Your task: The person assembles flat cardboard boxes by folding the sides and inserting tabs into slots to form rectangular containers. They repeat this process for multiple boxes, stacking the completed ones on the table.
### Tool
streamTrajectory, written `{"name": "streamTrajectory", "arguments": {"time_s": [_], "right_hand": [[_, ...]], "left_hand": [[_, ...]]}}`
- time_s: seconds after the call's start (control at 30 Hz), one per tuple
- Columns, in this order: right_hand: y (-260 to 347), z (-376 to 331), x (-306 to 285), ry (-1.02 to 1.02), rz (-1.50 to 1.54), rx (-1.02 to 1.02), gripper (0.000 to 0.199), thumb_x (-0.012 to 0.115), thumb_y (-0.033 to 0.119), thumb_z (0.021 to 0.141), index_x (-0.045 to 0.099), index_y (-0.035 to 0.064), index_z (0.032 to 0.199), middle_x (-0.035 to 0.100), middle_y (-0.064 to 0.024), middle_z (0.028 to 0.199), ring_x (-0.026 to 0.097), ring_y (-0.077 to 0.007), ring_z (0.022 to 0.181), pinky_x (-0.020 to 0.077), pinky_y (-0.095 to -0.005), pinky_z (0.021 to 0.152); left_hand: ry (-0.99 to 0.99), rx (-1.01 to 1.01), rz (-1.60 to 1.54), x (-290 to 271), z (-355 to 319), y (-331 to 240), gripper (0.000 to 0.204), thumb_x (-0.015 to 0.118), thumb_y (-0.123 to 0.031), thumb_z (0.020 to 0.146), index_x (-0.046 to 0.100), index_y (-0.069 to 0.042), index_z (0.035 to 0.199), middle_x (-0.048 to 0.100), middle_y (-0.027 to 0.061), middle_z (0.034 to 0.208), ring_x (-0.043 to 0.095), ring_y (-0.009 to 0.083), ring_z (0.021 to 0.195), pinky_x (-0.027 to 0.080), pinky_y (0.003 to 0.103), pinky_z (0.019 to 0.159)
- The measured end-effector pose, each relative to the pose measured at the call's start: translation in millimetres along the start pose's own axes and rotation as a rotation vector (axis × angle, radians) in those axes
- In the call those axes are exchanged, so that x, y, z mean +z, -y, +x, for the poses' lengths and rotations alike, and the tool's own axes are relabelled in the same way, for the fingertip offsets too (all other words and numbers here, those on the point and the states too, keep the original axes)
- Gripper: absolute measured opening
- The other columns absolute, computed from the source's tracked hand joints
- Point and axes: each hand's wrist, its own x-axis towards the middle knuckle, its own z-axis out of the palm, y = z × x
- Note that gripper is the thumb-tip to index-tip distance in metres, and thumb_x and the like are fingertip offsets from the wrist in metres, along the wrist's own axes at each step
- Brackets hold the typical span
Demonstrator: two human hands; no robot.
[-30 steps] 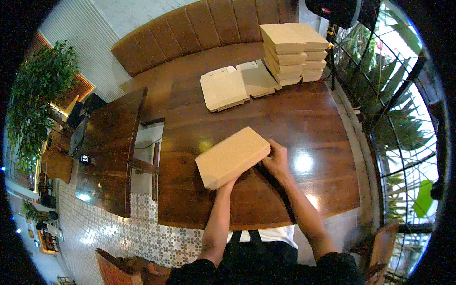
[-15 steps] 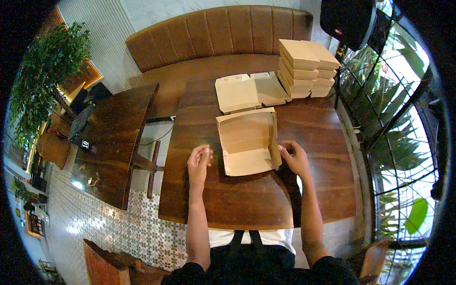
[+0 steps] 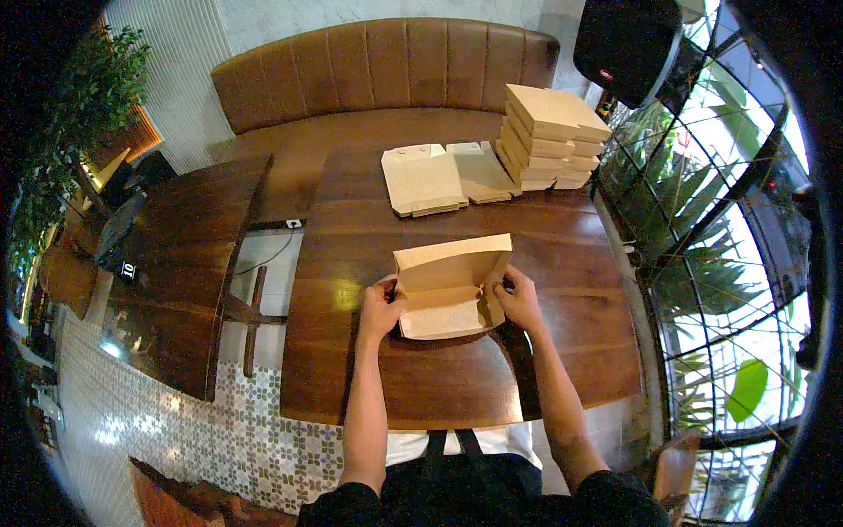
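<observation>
A brown cardboard box [image 3: 446, 318] stands open in front of me at the near part of the table, its lid [image 3: 452, 251] raised at the far side. My left hand [image 3: 381, 311] is closed at the left side of the box, its fingers partly hidden behind the side wall. On the opposite side, my right hand [image 3: 520, 302] pinches the right wall near the hinge, with the thumb on the inner face. Nothing lies inside the box.
Flat unfolded cardboard blanks [image 3: 425, 180] lie farther back on the dark wooden table [image 3: 351, 237]. To their right rises a stack of folded boxes [image 3: 553, 114]. A brown padded bench [image 3: 386, 70] runs behind, and another table [image 3: 184, 281] stands at left.
My left hand has come in from beside the box and taken hold of its left side. The lid has tipped toward me, and my right hand has closed farther over the right wall.
</observation>
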Motion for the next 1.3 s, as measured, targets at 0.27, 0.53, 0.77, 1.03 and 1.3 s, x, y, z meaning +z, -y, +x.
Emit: {"name": "streamTrajectory", "arguments": {"time_s": [0.27, 0.53, 0.77, 1.03, 1.3], "right_hand": [[11.3, 4.1, 8.6, -0.011, 0.154, -0.067, 0.035, 0.063, 0.002, 0.09, 0.067, 0.0022, 0.125, 0.074, -0.0162, 0.113, 0.07, -0.0264, 0.107, 0.0542, -0.0378, 0.096], [11.6, 12.9, -6.8, 0.016, -0.065, -0.119, 0.024, 0.064, -0.002, 0.094, 0.071, -0.0011, 0.117, 0.077, -0.0144, 0.107, 0.07, -0.02, 0.099, 0.0556, -0.0355, 0.09], [32.8, 6.0, -4.5, 0.034, 0.009, -0.136, 0.045, 0.064, -0.008, 0.091, 0.072, 0.008, 0.132, 0.074, -0.0147, 0.128, 0.071, -0.0278, 0.12, 0.0554, -0.0386, 0.102], [32.0, 3.8, -4.5, 0.131, 0.404, 0.055, 0.046, 0.062, 0.007, 0.097, 0.063, 0.0025, 0.143, 0.067, -0.0125, 0.14, 0.062, -0.0249, 0.131, 0.0445, -0.0358, 0.115], [47.3, -11.9, -6.8, 0.13, 0.628, 0.211, 0.065, 0.059, 0.037, 0.106, 0.043, 0.004, 0.159, 0.045, -0.0173, 0.161, 0.044, -0.0284, 0.147, 0.0318, -0.0388, 0.122]], "left_hand": [[-0.119, 0.294, -0.278, 5.6, 8.9, 9.4, 0.029, 0.071, -0.005, 0.095, 0.07, -0.002, 0.124, 0.074, 0.0019, 0.097, 0.065, 0.0108, 0.09, 0.053, 0.032, 0.083], [-0.216, 0.325, -0.051, -9.8, -0.4, 1.9, 0.03, 0.071, 0.0, 0.093, 0.073, -0.001, 0.123, 0.078, 0.0135, 0.109, 0.073, 0.0213, 0.105, 0.057, 0.035, 0.088], [-0.092, 0.358, -0.027, -18.5, -1.2, -1.9, 0.047, 0.06, 0.016, 0.091, 0.07, -0.004, 0.131, 0.075, 0.0133, 0.126, 0.07, 0.0244, 0.118, 0.054, 0.039, 0.103], [0.109, 0.029, -0.519, -23.9, -2.6, -5.4, 0.044, 0.065, -0.017, 0.1, 0.062, -0.008, 0.143, 0.056, 0.0091, 0.152, 0.045, 0.0255, 0.147, 0.036, 0.043, 0.122], [0.215, 0.049, -0.502, -10.3, -7.5, -6.8, 0.075, 0.077, -0.044, 0.095, 0.047, -0.011, 0.155, 0.04, 0.019, 0.164, 0.027, 0.0327, 0.158, 0.023, 0.049, 0.128]]}}
